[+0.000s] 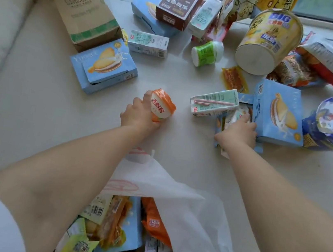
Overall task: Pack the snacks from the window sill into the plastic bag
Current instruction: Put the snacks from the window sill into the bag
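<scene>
While the left hand [139, 115] grips the orange-and-white sealed drink cup [161, 105] on the pale window sill [179, 149], light and rigid enough to lift by its sides, the right hand [239, 131] pinches a small crinkly snack wrapper [236, 114]; the white plastic bag [182, 203] gapes below.

Single head camera, looking forward-down, close over window sill [180, 141].
</scene>
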Action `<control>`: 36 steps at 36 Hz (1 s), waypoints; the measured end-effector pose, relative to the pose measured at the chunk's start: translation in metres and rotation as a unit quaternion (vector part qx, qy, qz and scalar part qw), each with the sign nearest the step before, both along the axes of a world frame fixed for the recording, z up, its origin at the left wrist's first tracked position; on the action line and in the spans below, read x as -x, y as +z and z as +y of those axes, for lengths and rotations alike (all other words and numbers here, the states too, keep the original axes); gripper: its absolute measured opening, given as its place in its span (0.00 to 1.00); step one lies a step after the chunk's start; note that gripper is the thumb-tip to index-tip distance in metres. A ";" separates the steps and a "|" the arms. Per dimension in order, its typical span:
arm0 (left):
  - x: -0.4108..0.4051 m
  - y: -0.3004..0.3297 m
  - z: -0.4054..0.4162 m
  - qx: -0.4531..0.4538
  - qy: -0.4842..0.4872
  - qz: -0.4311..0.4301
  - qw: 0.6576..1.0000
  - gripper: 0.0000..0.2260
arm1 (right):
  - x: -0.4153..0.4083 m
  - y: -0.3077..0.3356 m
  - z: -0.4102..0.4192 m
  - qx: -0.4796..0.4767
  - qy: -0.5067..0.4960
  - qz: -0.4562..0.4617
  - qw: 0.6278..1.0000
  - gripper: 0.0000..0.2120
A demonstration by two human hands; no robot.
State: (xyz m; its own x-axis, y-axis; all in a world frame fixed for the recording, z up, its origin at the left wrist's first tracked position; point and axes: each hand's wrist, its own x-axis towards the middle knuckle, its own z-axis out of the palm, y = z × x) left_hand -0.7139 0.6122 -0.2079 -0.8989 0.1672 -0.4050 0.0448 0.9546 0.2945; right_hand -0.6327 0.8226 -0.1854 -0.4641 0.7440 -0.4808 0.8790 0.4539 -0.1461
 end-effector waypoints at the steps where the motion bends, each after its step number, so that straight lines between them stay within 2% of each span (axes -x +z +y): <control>1: 0.001 0.001 -0.001 -0.018 0.017 -0.017 1.000 0.40 | -0.003 0.003 0.000 0.021 -0.008 0.021 1.000 0.47; 4: -0.001 0.010 -0.007 -0.056 0.064 -0.045 0.995 0.39 | -0.016 0.014 0.000 0.064 -0.016 0.091 0.994 0.46; 7: -0.011 0.026 -0.010 -0.071 0.072 -0.013 0.995 0.40 | -0.034 0.029 -0.005 0.118 -0.062 0.169 0.976 0.43; 10: -0.024 0.047 -0.010 -0.115 0.080 0.006 0.990 0.39 | -0.051 0.045 -0.015 0.171 -0.130 0.238 0.947 0.34; 14: -0.053 0.084 -0.017 -0.188 0.078 0.034 0.978 0.39 | -0.078 0.062 -0.038 0.280 -0.227 0.312 0.879 0.19; 19: -0.104 0.124 -0.042 -0.283 0.083 0.063 0.953 0.39 | -0.112 0.082 -0.071 0.356 -0.174 0.338 0.853 0.14; 22: -0.136 0.135 -0.061 -0.351 0.115 0.058 0.928 0.37 | -0.127 0.098 -0.091 0.433 -0.193 0.378 0.795 0.14; 25: -0.163 0.137 -0.083 -0.366 0.121 0.063 0.920 0.37 | -0.139 0.114 -0.108 0.491 -0.196 0.413 0.742 0.15; 27: -0.178 0.133 -0.100 -0.344 0.104 0.076 0.930 0.38 | -0.148 0.122 -0.120 0.496 -0.155 0.399 0.756 0.14; 30: -0.201 0.123 -0.124 -0.278 0.071 0.106 0.952 0.40 | -0.163 0.122 -0.137 0.466 -0.086 0.344 0.811 0.12; 33: -0.222 0.111 -0.147 -0.220 0.030 0.090 0.971 0.42 | -0.173 0.119 -0.152 0.434 -0.019 0.292 0.852 0.14; 36: -0.230 0.101 -0.162 -0.147 -0.043 0.070 0.986 0.44 | -0.184 0.116 -0.167 0.331 0.135 0.197 0.913 0.12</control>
